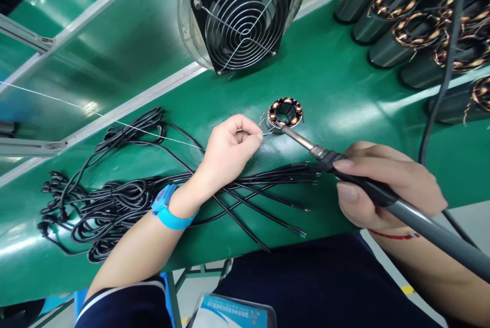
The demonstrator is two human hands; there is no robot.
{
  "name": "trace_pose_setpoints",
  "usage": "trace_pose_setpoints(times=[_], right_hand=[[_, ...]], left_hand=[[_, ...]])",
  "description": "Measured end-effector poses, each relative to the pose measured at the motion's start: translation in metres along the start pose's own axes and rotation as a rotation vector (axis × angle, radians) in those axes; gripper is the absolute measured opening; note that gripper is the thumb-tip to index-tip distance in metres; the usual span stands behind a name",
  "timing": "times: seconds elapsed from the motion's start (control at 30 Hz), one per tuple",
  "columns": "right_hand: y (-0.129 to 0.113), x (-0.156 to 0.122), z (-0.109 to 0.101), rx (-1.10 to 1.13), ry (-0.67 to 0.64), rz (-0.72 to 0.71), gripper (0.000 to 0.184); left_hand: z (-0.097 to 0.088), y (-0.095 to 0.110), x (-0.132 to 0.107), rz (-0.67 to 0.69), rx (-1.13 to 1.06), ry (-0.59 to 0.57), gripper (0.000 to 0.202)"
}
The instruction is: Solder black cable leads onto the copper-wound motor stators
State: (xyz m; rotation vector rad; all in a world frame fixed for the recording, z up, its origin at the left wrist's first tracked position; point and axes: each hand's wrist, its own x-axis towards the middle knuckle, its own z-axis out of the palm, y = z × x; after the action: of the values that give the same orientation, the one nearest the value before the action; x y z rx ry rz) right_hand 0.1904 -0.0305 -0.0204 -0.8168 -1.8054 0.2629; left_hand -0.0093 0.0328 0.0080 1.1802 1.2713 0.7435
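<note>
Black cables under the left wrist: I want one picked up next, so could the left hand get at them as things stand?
Probably yes, once freed. The cables lie bare on the bench right below the left hand, nothing covering them, but its fingers are pinched on a thin wire by the stator.

The white lettering on the blue card (233, 315) at the bottom edge is too small to read

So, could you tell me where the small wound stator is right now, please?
In the head view the small stator sits on the green bench just right of centre, below the wire-guarded fan, with the soldering iron tip at its near edge.
</note>
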Motion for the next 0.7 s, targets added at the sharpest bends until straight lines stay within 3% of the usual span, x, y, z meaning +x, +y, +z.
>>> trace_pose_setpoints(times=[0.13,0.7], right_hand=[[-0.0018,-0.0003,-0.0011,-0.012,-0.063,0.012,0.018],[-0.0001,0.0014,0.0040,0.013,-0.060,-0.037,0.029]], left_hand=[[0.0002,-0.0024,0.0008,-0.006,-0.008,0.009,0.009],[0.0011,-0.0009,0.0025,-0.020,-0.018,0.005,0.014]])
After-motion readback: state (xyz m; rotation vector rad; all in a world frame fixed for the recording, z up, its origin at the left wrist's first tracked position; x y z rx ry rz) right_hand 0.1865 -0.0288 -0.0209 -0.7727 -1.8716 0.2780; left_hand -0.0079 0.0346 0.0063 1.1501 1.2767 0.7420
